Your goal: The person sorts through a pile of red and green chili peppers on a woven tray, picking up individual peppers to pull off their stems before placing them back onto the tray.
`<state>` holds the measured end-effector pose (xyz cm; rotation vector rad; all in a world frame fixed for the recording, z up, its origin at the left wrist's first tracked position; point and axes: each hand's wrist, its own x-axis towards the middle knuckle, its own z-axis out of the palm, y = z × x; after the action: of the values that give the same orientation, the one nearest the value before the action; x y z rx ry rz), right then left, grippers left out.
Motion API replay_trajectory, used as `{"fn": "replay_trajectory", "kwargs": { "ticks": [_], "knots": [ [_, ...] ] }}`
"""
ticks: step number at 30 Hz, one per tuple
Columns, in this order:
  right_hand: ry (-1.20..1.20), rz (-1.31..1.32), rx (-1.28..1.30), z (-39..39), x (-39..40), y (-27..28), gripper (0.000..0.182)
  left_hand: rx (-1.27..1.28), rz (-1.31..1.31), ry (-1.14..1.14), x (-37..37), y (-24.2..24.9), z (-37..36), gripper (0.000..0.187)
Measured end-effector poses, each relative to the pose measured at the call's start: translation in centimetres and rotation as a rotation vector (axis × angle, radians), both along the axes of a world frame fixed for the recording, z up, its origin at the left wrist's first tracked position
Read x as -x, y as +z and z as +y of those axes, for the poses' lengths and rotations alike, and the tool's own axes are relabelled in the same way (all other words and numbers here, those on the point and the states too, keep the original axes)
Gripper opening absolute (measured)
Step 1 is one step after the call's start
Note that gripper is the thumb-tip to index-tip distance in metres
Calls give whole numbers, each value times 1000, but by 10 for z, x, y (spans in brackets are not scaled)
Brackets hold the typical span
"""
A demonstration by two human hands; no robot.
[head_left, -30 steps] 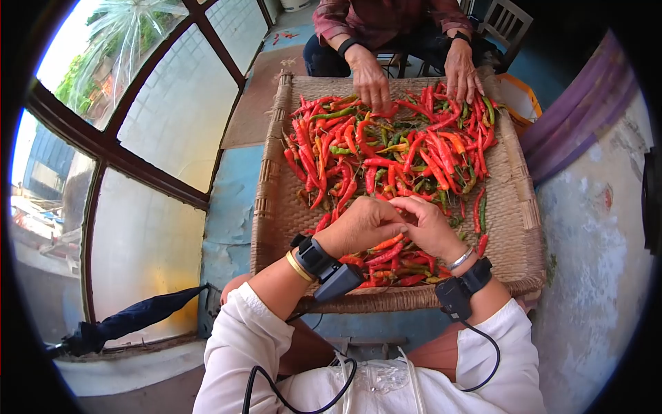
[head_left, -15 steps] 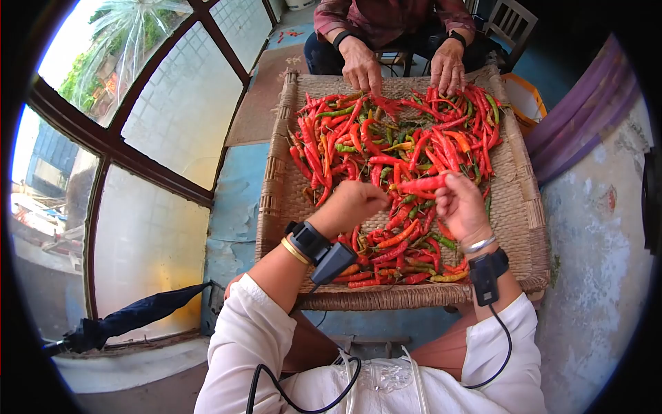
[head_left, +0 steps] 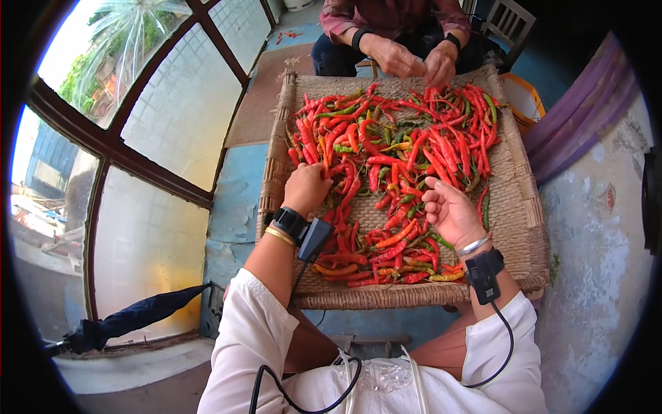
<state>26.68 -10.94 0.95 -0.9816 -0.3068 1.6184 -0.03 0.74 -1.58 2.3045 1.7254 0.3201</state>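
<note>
Chilies point(head_left: 395, 237) lie beneath the left hand point(head_left: 307, 188), its grip impossible to tell; the right hand point(head_left: 453, 212) hovers loosely uncurled.

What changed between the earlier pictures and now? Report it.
The left hand moved left, to peppers at the tray's left side; its grip is hidden. The right hand let go of a red pepper. The other person's hands came together. The tray and umbrella stayed put.

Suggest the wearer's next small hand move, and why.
Probably have the left hand pinch and lift one from the pile of peppers: it reaches down at the pile's left side, though its fingertips are hidden, while the right hand hangs half-open, seemingly holding nothing.
</note>
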Motion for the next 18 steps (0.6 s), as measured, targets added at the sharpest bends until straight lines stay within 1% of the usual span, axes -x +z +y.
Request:
{"fn": "replay_trajectory", "kwargs": {
  "ticks": [2,3,5,8,12,14,15,17,18],
  "knots": [
    [63,-30,8,-1,0,-2,23,130,55,-34,5,-5,10,24],
    [65,-49,-3,-2,3,1,23,124,54,-33,4,-3,10,24],
    [80,-62,-11,-2,5,3,23,91,-95,-51,1,-1,6,17],
    [120,-77,-15,-1,6,2,21,24,-160,-7,-1,0,-1,16],
    [157,-114,-30,-2,9,5,21,65,-141,-42,-4,0,4,17],
    [163,-124,-32,-2,11,5,21,81,-250,-81,-11,10,-1,18],
    [185,-130,-26,-1,11,4,21,84,-252,-83,-16,19,-6,18],
    [203,-139,-14,-2,12,4,22,224,-499,-142,-29,39,-20,17],
    [242,-141,-7,-2,13,6,23,230,-503,-147,-35,45,-27,17]
  ]
}}
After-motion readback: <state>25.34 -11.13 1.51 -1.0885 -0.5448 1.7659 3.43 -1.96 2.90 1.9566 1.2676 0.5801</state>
